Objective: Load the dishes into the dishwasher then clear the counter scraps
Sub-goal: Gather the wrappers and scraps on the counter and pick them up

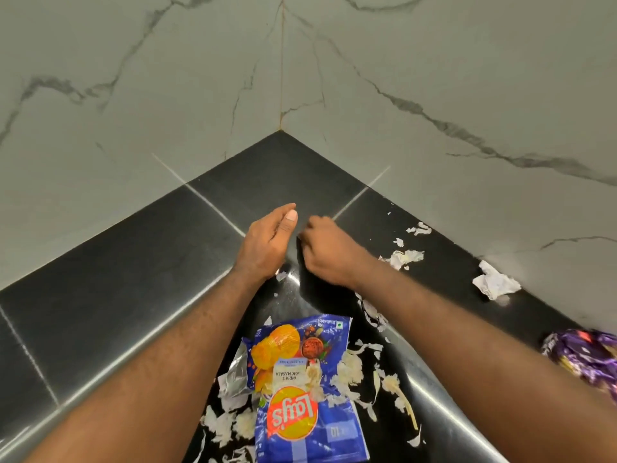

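1. Marble-veined walls (133, 95) are meeting in a corner behind a black counter (133, 262), which is filling the middle of the view.
2. The left hand (267, 242) is hovering over the counter near that corner. Its fingers are lying straight and together, its palm is facing the other hand, and it is holding nothing.
3. The right hand (327, 252) is sitting just beside the left hand, knuckles up. Its fingers are curling down toward the counter. The fingertips are hidden, so whether they are pinching anything cannot be told.
4. White scraps (350, 372) are lying scattered across the counter, mostly below and to the right of both hands. One torn cluster (405, 257) is lying near the right wrist, on its outer side. One small piece (281, 275) is showing just beside the left wrist.
5. A blue chip bag (307, 396) is lying flat between the two forearms, closer to the person than either hand and touching neither. Scraps are surrounding it.
6. A crumpled paper (495, 284) is resting against the right wall, well apart from the right hand.
7. A purple wrapper (587, 355) is lying at the right edge, beyond the right forearm.
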